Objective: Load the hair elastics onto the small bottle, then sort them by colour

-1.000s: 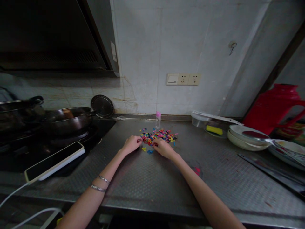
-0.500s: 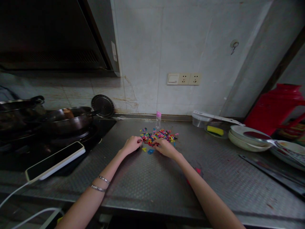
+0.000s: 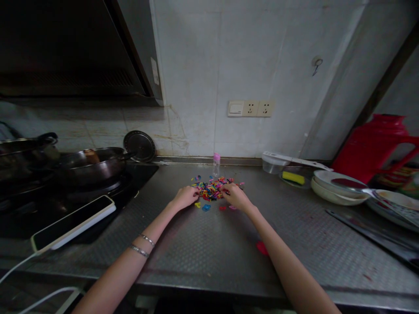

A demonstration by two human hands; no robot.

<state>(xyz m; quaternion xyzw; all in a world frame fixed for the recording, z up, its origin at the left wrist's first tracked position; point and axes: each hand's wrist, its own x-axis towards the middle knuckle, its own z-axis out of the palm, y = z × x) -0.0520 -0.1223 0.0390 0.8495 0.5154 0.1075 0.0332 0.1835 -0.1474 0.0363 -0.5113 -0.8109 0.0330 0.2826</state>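
A loose heap of small, many-coloured pieces (image 3: 211, 191), looking like little rubber bands, lies on the metal counter (image 3: 196, 253). My left hand (image 3: 186, 197) rests at the heap's left edge with its fingers curled in; anything between them is hidden. At the right side of the heap, my right hand (image 3: 238, 197) has its fingertips pinched together over the pieces, and what they hold is too small to make out. In front of the heap lie a blue cluster (image 3: 206, 208), a yellow one (image 3: 197, 204) and a red one (image 3: 222, 208). Behind stands a clear bottle with a pink cap (image 3: 216, 163).
On the left are a stove with a pan (image 3: 94, 168) and a white-cased phone (image 3: 73, 223) with a cable. To the right sit a yellow sponge (image 3: 293, 177), stacked bowls (image 3: 337, 194), a dark knife (image 3: 366, 233) and a red jug (image 3: 379, 146). Something red (image 3: 262, 248) lies beside my right forearm.
My right hand has moved right along the heap. A red cluster and a pink one now show in front of it. My left hand has shifted slightly right.
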